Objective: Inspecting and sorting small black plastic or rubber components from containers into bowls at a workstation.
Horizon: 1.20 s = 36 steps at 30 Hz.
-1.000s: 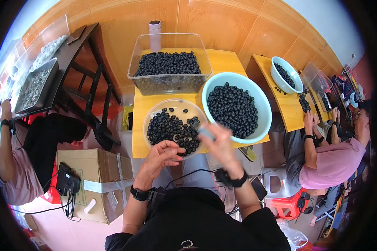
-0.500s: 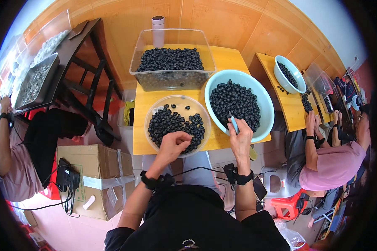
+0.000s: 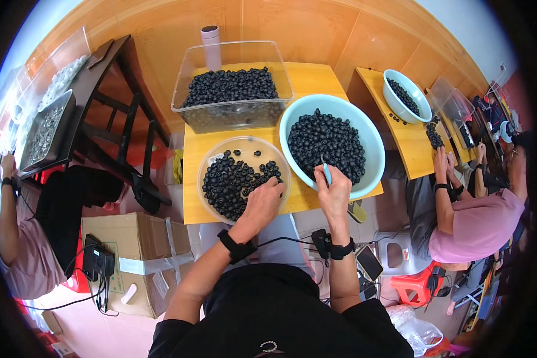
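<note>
My left hand (image 3: 264,201) reaches over the right side of a round clear tub (image 3: 206,210), its fingers closed together. What they hold, if anything, is hidden. Small black bead-like parts with holes (image 3: 228,186) fill much of this tub. In my right hand (image 3: 335,193), closed around it, is a slim light-blue-handled tool (image 3: 327,174) with a thin metal tip. That tip is over the near edge of a heap of black parts (image 3: 325,140) in a large pale-blue bowl (image 3: 373,174).
A clear rectangular bin (image 3: 232,119) of black parts stands behind the tub on the yellow table (image 3: 322,74), beside a pink flask (image 3: 212,52). Cardboard box (image 3: 125,238) at left. A person in pink (image 3: 471,230) works at the right table; another person's arm (image 3: 7,209) shows far left.
My left hand has moved right across the tub, to its right side. My right hand keeps the tool at the bowl and has shifted slightly. The whole view has shifted a little.
</note>
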### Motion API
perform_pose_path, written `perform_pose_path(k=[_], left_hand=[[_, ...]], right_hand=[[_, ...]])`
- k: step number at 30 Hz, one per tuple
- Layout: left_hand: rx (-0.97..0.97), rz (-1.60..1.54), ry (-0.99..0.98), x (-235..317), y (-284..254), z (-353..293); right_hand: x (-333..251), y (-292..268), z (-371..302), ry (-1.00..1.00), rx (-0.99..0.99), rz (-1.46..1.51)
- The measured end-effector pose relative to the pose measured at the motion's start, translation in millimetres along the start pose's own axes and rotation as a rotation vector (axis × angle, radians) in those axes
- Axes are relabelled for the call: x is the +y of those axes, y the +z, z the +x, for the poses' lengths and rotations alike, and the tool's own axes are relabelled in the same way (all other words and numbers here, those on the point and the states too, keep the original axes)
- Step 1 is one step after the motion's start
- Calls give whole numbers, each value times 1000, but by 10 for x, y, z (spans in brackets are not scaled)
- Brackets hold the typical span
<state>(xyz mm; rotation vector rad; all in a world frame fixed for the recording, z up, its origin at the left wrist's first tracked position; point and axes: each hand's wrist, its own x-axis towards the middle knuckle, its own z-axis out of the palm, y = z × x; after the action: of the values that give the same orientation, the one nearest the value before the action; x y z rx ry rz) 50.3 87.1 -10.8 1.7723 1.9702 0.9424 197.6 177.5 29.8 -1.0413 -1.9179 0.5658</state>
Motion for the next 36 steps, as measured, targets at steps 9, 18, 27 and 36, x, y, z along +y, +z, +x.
perform_pose_path(k=[9, 18, 27, 36], left_hand=[[-19, -369, -114, -231, -101, -92], [-100, -1625, -455, -279, -676, -526], [-94, -1787, -414, -259, -621, -595], [-98, -1910, -390, -248, -601, -651]], right_hand=[[-31, 14, -4, 23, -17, 1], [-413, -150, -191, 118, -311, 262], [-610, 33, -450, 62, -594, 410], [-732, 13, -503, -206, -556, 256]])
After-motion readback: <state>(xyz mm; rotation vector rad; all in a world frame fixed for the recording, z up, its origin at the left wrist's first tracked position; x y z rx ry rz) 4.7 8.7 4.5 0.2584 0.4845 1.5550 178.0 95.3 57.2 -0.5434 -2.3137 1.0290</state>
